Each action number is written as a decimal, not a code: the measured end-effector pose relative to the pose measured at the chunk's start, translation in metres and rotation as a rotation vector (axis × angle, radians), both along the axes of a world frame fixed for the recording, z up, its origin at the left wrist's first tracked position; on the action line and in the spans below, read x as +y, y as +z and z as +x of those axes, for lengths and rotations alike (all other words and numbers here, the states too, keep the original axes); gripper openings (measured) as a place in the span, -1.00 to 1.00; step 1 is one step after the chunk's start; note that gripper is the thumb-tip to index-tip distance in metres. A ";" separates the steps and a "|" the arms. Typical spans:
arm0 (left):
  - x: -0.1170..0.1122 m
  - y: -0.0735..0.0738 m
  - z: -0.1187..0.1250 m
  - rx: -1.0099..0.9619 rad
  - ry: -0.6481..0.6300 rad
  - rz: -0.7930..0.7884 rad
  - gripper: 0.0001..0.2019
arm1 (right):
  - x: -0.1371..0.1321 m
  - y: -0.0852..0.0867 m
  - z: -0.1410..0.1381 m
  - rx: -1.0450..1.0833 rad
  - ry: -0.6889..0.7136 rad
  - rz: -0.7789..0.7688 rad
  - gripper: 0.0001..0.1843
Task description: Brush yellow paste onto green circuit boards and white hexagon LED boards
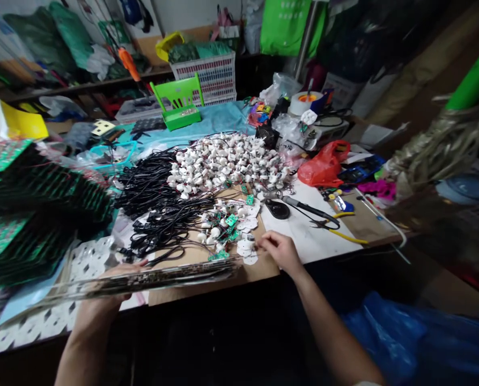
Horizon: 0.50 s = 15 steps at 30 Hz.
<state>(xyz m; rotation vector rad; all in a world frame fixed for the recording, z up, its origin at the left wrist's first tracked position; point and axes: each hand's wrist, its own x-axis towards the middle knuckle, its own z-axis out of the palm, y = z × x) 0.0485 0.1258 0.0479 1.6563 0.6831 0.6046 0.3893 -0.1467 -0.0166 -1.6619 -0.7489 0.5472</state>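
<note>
A thin, flat stack [170,276], seen nearly edge-on and blurred, was in the person's left hand [102,306], at the front edge of the table and slanting slightly up to the right. The fingers lay over its upper side and the thumb below, so the hand was closed around it. The right hand [281,251] was just beyond the right end of the stack, its fingers bent and the fingertips drawn close together beside some white discs [246,247]; whether they pinched anything could not be told. Next to the discs lay small green boards [231,220], with a brown sheet [263,271] beneath them. Behind these spread a large heap of small white parts [223,163], and black cables [150,182] lay tangled against its left side. To the right, on a white sheet [303,244], were a black-handled tool [309,208] and pliers with yellow handles [348,237]; a red plastic bag [323,163] sat farther back. At the left stood tall piles of green circuit boards [6,241], near white perforated pieces [92,257]. A bright green chair-shaped holder [178,95] stood toward the back, before a white crate [207,78]
</note>
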 end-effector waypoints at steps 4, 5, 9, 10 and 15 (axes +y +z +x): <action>0.001 -0.003 -0.003 0.036 0.051 -0.054 -0.66 | -0.003 -0.002 0.013 -0.290 -0.184 -0.054 -0.74; 0.001 -0.003 -0.003 0.033 0.061 -0.054 -0.68 | -0.002 -0.002 0.014 -0.367 -0.147 -0.092 -0.75; 0.001 -0.001 -0.002 0.041 0.056 0.026 -0.70 | 0.005 -0.001 0.006 -0.660 0.143 -0.337 -0.59; 0.001 -0.001 -0.002 0.049 0.043 0.056 -0.70 | 0.008 -0.001 0.003 -0.704 0.187 -0.396 -0.61; 0.006 -0.005 -0.001 0.010 0.009 0.120 -0.75 | 0.039 0.013 0.011 -0.812 0.199 -0.522 -0.80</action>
